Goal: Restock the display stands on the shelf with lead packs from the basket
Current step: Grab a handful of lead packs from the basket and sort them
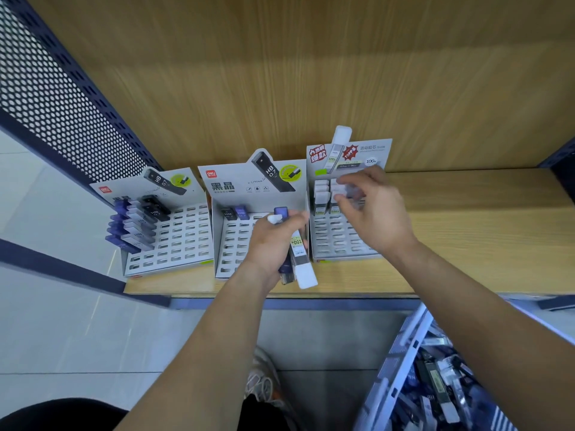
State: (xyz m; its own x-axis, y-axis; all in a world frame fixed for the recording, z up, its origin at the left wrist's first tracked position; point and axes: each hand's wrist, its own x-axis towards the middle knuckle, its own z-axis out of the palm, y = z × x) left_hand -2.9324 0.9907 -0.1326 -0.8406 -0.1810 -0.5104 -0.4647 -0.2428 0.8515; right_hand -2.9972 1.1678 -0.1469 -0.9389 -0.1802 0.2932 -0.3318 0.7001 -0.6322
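Observation:
Three grey slotted display stands sit side by side on the wooden shelf: a left stand (174, 241), a middle stand (231, 244) and a right stand (339, 241). My left hand (273, 241) grips a bunch of lead packs (297, 259), purple, dark and white-capped, over the middle stand. My right hand (373, 206) pinches a blurred white-capped lead pack (350, 192) at the upper rows of the right stand, beside several white packs (322, 194) standing in its slots. The basket (413, 353) with many loose packs is at the bottom right.
The left stand holds several purple and black packs (137, 222) in its left columns. Two packs (235, 213) stand in the middle stand's top row. A dark perforated metal panel (53, 98) borders the shelf on the left. The wooden shelf (466, 237) extends right of the stands.

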